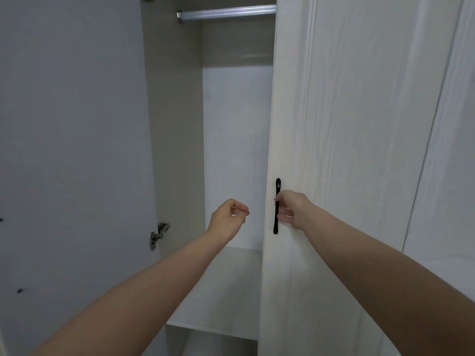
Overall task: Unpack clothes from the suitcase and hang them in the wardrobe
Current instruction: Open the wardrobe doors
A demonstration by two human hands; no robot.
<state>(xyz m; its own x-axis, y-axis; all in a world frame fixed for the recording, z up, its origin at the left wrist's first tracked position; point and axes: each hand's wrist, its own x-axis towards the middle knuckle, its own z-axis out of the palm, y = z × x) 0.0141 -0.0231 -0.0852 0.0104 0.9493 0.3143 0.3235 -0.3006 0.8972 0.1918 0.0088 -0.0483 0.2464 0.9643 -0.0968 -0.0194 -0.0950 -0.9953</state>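
The wardrobe (236, 155) is standing open in front of both hands, its pale interior showing between them and reaching well above and below. The left door (72, 150) is swung wide, filling the space to the left of the left hand, with a metal hinge (158, 235) sitting at its inner edge, slightly below that hand's level. The right door (347, 150) is standing partly open, its white wood-grain face running behind and to the right of the right hand. A shelf (231, 291) is lying below the left hand, inside the wardrobe. A silver rail (226, 12) is crossing the top of the interior, high above both hands, with nothing hanging on it.

The right hand (290, 210) is gripping the handle (277, 205), a slim black vertical bar on the right door's edge; the fingers are curling round its middle, with the handle's ends showing above and below them. The left hand (227, 217) is hovering in the opening, just left of the handle and apart from it, its fingers loosely curled toward the thumb and holding nothing.
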